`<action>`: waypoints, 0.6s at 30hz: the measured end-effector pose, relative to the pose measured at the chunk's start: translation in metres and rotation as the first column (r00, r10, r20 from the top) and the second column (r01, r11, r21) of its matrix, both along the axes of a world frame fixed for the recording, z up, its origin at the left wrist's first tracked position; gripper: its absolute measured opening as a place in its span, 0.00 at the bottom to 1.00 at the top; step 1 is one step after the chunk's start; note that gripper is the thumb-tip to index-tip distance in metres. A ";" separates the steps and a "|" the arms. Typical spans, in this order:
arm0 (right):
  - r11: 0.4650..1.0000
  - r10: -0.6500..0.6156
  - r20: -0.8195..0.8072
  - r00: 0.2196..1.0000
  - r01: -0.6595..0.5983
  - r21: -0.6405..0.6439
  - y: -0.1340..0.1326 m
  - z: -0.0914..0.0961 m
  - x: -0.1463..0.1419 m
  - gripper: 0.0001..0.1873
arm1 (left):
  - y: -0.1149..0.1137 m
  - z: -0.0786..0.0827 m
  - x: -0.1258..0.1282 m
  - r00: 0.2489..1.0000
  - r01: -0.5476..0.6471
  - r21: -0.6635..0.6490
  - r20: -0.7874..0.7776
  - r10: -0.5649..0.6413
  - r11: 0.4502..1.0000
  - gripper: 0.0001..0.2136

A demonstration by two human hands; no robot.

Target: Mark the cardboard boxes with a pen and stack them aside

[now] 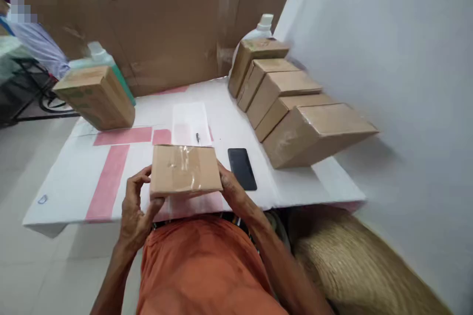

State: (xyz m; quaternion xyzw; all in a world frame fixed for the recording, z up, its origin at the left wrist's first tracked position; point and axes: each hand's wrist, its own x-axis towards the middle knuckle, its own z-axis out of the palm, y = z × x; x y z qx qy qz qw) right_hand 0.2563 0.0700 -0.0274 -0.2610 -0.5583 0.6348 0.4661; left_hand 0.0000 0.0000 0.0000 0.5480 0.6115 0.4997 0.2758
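Note:
A taped cardboard box (185, 170) is held between my two hands over the table's near edge, close to my body. My left hand (136, 206) grips its left side, the thumb at the lower corner and the fingers along the side. My right hand (232, 187) closes on the right side; its fingertips are partly hidden by the box. Clear tape shines across the box's face. To the right of the box lies a black phone (242, 169). Beyond the box are a white paper sheet (189, 118) and a small pen (197, 138).
Several cardboard boxes (291, 133) stand in a row at right, by the wall, with a white jug (258, 30) behind. At left, another box (98, 98) stands before a bottle of green liquid (120, 78). A cardboard partition (166, 29) rises at the back. A person's sleeve (40, 47) shows far left.

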 end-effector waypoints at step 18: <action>0.956 0.112 -0.027 0.993 -0.116 -0.269 -0.002 -0.001 -0.029 0.39 | 0.028 -0.048 0.023 0.969 0.022 -0.395 0.236 0.078 0.918 0.31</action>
